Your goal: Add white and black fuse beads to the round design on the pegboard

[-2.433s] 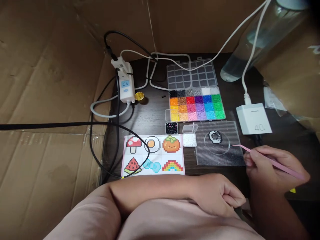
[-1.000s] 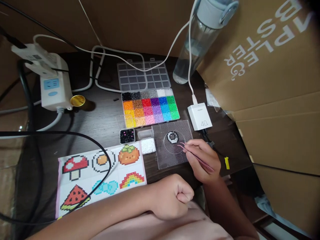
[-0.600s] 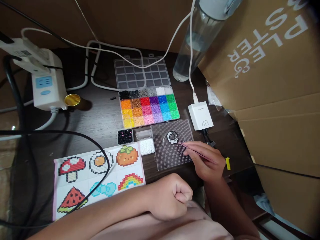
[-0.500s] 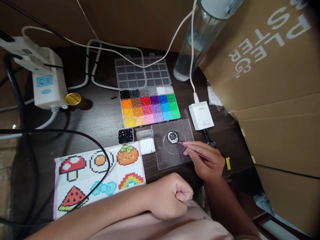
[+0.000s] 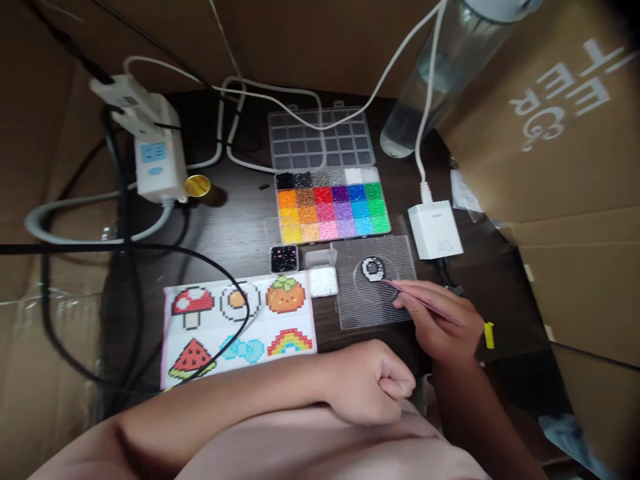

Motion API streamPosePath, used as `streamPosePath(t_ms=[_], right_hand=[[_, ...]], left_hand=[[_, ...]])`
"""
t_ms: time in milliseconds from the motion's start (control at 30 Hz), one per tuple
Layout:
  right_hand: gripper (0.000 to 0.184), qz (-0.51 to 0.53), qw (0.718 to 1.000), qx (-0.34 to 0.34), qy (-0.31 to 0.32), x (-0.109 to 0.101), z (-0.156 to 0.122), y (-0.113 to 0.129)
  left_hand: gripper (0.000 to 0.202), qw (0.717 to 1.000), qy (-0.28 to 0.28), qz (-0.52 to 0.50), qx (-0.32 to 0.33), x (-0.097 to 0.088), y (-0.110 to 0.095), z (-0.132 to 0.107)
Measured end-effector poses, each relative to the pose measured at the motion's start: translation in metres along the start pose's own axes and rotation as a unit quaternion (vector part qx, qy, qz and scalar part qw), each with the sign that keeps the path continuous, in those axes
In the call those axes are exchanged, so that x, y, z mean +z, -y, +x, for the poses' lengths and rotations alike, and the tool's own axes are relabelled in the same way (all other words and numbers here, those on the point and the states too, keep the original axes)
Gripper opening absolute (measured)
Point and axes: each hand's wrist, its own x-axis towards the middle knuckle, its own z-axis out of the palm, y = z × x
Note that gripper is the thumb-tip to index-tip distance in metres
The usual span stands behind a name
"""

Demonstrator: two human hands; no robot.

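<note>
Pink tweezers (image 5: 424,304) are pinched in my right hand (image 5: 445,319). Their tip meets the lower right edge of a small ring of black and white beads (image 5: 367,271) on a clear pegboard (image 5: 370,310); whether the tip carries a bead is too small to tell. My left hand (image 5: 373,383) is closed in a fist in front of my body, below the board, with nothing showing in it. Left of the board stand a small box of white beads (image 5: 323,283) and one of black beads with a few pink ones (image 5: 284,260).
A pattern sheet (image 5: 215,338) lies to the left, a black cable (image 5: 210,267) crossing it. Behind are a many-coloured bead case (image 5: 325,212) and its open lid (image 5: 323,140). A white charger (image 5: 435,230), water bottle (image 5: 420,87), power strip (image 5: 160,153) and cardboard walls (image 5: 590,260) surround the table.
The camera view has turned, so everything sits further right in the picture. The tweezers' tip stays at the ring's lower right edge, and my left fist remains closed.
</note>
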Motion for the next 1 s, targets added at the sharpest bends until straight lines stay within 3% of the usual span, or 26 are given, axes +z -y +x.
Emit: streamPosePath(t_ms=[267,667,867,1000], right_hand=[[0.032,0.005,1.0,-0.002,-0.02,0.002,-0.004,0.0],[0.029,0.014,1.0,0.008,-0.019,0.002,-0.003,0.003],[0.027,0.006,1.0,0.008,-0.017,0.002,-0.003,0.001],[0.022,-0.003,1.0,-0.002,-0.009,0.002,-0.001,-0.001]], left_hand=[[0.036,0.998,0.046,0.033,-0.001,0.001,0.004,-0.001],[0.048,0.998,-0.02,0.062,0.023,0.007,0.01,-0.001],[0.068,0.997,-0.057,0.022,-0.036,0.01,0.011,0.001],[0.07,0.996,-0.063,0.031,-0.058,0.009,0.005,0.002]])
